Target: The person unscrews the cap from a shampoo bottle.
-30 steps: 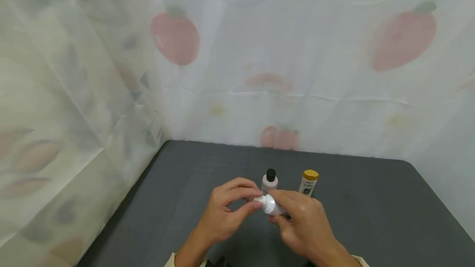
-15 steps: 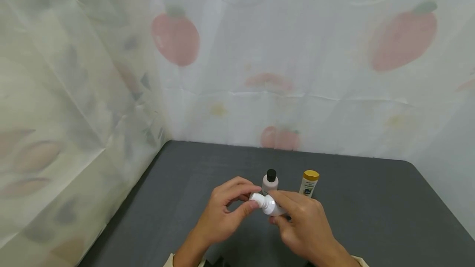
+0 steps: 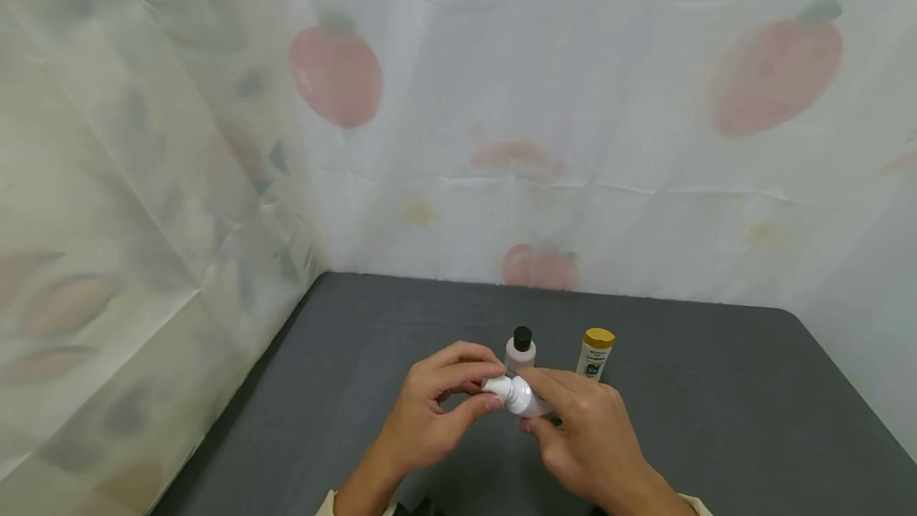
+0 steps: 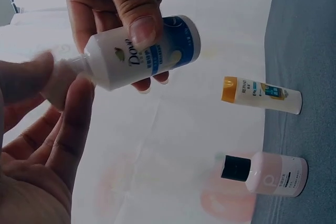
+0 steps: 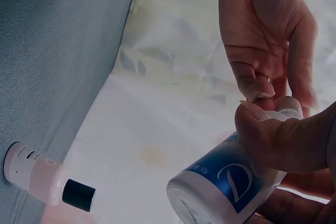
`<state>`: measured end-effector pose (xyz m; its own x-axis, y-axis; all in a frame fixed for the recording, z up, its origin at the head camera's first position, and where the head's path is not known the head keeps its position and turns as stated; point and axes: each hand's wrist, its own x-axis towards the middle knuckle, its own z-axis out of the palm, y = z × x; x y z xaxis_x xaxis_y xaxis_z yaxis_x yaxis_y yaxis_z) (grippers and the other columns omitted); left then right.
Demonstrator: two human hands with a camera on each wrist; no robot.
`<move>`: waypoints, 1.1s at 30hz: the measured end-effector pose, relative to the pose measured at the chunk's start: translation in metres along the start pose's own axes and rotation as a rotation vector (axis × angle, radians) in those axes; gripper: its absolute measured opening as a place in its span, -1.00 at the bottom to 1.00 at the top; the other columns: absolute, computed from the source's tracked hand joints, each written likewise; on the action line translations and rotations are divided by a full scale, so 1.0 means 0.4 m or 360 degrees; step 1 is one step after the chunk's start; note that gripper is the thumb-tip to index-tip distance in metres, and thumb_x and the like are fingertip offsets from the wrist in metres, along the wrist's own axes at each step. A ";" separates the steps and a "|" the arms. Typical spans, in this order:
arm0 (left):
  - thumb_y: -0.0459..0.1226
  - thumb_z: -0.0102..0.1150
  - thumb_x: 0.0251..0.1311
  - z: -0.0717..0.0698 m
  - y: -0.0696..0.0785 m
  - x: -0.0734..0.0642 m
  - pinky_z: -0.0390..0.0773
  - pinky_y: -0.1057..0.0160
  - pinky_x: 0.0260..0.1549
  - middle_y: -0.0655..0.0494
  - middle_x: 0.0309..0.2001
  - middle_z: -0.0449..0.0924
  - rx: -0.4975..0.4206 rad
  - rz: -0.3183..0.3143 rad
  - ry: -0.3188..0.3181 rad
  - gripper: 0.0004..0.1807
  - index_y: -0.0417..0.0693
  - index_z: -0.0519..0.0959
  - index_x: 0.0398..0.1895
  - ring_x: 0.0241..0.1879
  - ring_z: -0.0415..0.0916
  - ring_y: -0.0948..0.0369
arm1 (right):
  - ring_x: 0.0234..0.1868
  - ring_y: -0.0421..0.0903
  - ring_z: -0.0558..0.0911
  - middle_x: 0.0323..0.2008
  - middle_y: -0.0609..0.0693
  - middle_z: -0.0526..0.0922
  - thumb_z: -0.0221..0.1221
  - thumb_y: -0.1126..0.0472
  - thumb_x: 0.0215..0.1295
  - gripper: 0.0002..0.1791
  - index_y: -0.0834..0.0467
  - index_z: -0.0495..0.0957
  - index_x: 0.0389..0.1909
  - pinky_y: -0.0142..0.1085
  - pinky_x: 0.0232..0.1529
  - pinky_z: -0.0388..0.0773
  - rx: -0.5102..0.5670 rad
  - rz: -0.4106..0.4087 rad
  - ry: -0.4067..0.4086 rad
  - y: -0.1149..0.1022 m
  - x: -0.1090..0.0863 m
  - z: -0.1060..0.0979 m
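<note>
My right hand (image 3: 591,428) grips a small white and blue Dove bottle (image 4: 142,53), tilted so that its neck points left. Thumb and fingers of my left hand (image 3: 437,412) pinch the white bottle cap (image 3: 496,387) at the neck end. In the left wrist view the cap is blurred and partly covered by the fingers. The bottle's blue band and base face the right wrist camera. Behind the hands stand a pale pink bottle with a black cap (image 3: 520,350) and a white bottle with a yellow cap (image 3: 596,353), whose lower parts are hidden in the head view.
A dark grey table (image 3: 372,341) lies under the hands. White sheeting with faded fruit prints (image 3: 609,102) hangs along its back edge, and more patterned sheeting (image 3: 143,221) runs down the left side.
The left thumb and fingers have shifted about the cap, showing more of it half a second ago and closing round it again now. The right hand and the bottle stay almost still.
</note>
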<state>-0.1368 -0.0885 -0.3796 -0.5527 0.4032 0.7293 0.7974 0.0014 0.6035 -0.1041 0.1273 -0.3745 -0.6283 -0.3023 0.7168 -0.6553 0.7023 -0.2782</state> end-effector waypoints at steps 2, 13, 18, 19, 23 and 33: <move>-0.52 0.32 0.29 -0.003 0.001 -0.002 0.80 0.23 -0.25 -0.14 0.02 0.64 -0.0013 -0.0035 -0.0020 -0.67 -0.27 0.68 0.12 -0.18 0.71 0.15 | -0.26 -0.22 0.79 -0.19 -0.11 0.83 0.68 0.32 -0.32 -0.38 0.07 0.77 -0.08 -0.36 -0.34 0.73 0.0004 0.0006 0.0002 0.000 0.000 0.000; -0.49 0.36 0.27 -0.003 -0.007 0.003 0.80 0.21 -0.18 -0.11 -0.05 0.69 -0.0007 -0.0083 0.0012 -0.69 -0.16 0.68 0.06 -0.17 0.73 0.18 | -0.28 -0.26 0.78 -0.21 -0.13 0.83 0.67 0.30 -0.30 -0.41 0.05 0.77 -0.09 -0.40 -0.34 0.71 0.0028 -0.0004 0.0012 0.002 0.005 0.007; -0.50 0.31 0.31 -0.002 -0.007 0.002 0.80 0.18 -0.11 -0.15 -0.02 0.74 -0.0044 -0.0108 0.0008 -0.70 -0.21 0.68 0.08 -0.07 0.76 0.18 | -0.26 -0.25 0.78 -0.20 -0.12 0.83 0.68 0.30 -0.29 -0.39 0.06 0.76 -0.06 -0.38 -0.32 0.72 0.0047 0.0011 0.0005 0.003 0.003 0.012; -0.50 0.30 0.31 -0.003 -0.006 0.002 0.80 0.17 -0.11 -0.15 -0.03 0.74 -0.0051 -0.0111 0.0011 -0.70 -0.22 0.68 0.09 -0.06 0.76 0.19 | -0.26 -0.25 0.78 -0.20 -0.12 0.83 0.68 0.30 -0.29 -0.39 0.06 0.76 -0.06 -0.37 -0.32 0.73 0.0052 0.0013 0.0004 0.003 0.003 0.014; -0.51 0.28 0.32 -0.006 -0.006 0.001 0.80 0.16 -0.12 -0.17 -0.02 0.73 -0.0072 -0.0110 0.0027 -0.68 -0.25 0.69 0.12 -0.05 0.75 0.20 | -0.23 -0.23 0.80 -0.18 -0.11 0.83 0.68 0.31 -0.30 -0.37 0.06 0.76 -0.05 -0.33 -0.29 0.74 0.0075 0.0021 0.0001 0.003 0.004 0.018; -0.56 0.22 0.35 -0.019 -0.010 0.003 0.78 0.23 -0.10 -0.21 0.00 0.69 -0.0113 -0.0126 0.0055 -0.67 -0.29 0.67 0.15 -0.04 0.70 0.28 | -0.21 -0.27 0.79 -0.17 -0.13 0.82 0.67 0.35 -0.29 -0.38 0.08 0.76 -0.06 -0.41 -0.28 0.73 0.0137 0.0083 -0.0033 0.004 0.012 0.029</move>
<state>-0.1425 -0.0951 -0.3788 -0.6224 0.3724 0.6885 0.7323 -0.0334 0.6801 -0.1131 0.1197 -0.3790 -0.6706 -0.2807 0.6866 -0.6545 0.6596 -0.3696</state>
